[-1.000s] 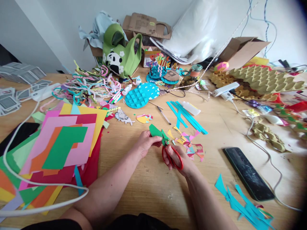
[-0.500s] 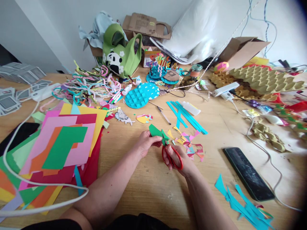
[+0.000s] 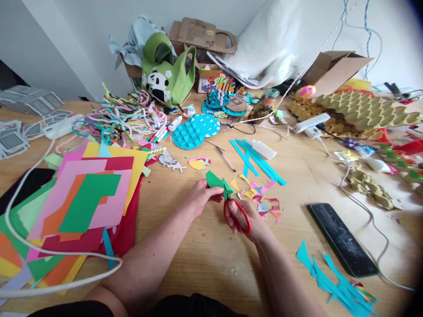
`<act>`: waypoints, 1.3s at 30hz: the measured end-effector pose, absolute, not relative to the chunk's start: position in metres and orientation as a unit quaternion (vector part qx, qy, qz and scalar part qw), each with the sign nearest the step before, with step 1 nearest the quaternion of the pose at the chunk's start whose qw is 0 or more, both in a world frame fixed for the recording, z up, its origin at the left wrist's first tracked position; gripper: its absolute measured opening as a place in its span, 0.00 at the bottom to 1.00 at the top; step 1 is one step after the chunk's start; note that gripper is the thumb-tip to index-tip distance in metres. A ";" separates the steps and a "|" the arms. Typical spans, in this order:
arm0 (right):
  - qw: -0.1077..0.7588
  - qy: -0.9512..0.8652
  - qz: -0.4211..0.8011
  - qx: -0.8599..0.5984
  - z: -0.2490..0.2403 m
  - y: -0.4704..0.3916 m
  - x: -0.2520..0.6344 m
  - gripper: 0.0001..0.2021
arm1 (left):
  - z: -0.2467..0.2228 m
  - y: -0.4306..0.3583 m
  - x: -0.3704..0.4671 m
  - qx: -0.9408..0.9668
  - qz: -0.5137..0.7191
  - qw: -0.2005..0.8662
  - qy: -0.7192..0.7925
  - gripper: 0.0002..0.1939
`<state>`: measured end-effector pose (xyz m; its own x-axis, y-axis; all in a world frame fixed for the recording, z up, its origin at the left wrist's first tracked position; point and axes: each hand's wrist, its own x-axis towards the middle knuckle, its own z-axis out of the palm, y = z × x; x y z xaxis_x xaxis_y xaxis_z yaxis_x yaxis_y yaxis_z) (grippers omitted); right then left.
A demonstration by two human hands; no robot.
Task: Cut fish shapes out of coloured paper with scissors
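Observation:
Between thumb and fingers, my left hand (image 3: 202,197) pinches a small piece of green paper (image 3: 214,180). My right hand (image 3: 246,218) is wrapped round the red handles of a pair of scissors (image 3: 247,223). The scissor blades meet the green paper at its right part, close to my left fingertips. Just beyond and to the right of the scissors lie small paper scraps (image 3: 256,191) in yellow, pink, teal and red. A cut-out fish shape in yellow and red paper (image 3: 198,163) lies on the table past my left hand.
Stacked coloured paper (image 3: 112,193) lies at the left, crossed by a white cable (image 3: 59,254). A phone (image 3: 342,240) and blue paper strips (image 3: 333,281) are at the right. Farther back are blue strips (image 3: 261,160), a pen (image 3: 226,159), blue discs (image 3: 189,135) and a green bag (image 3: 170,81).
Both hands, the scissors and the green paper stay almost where they were. Only a very slight shift of the paper and scissor handles shows.

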<state>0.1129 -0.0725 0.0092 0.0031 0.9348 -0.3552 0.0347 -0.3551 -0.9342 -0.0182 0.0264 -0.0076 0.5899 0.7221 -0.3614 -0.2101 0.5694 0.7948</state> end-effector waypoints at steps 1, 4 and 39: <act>0.391 -0.411 0.574 -0.591 0.009 -0.072 0.113 0.32 | -0.007 0.026 -0.018 0.365 0.288 0.813 0.351 0.14; 0.385 -0.410 0.573 -0.597 0.009 -0.072 0.113 0.32 | -0.007 0.026 -0.018 0.366 0.290 0.812 0.350 0.14; 0.369 -0.405 0.576 -0.606 0.010 -0.072 0.111 0.34 | -0.006 0.028 -0.018 0.379 0.284 0.805 0.358 0.13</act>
<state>0.1110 -0.0720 0.0098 0.0068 0.9169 -0.3991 0.0655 -0.3987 -0.9147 -0.0182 0.0282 -0.0062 0.5826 0.7285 -0.3603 -0.1862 0.5512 0.8134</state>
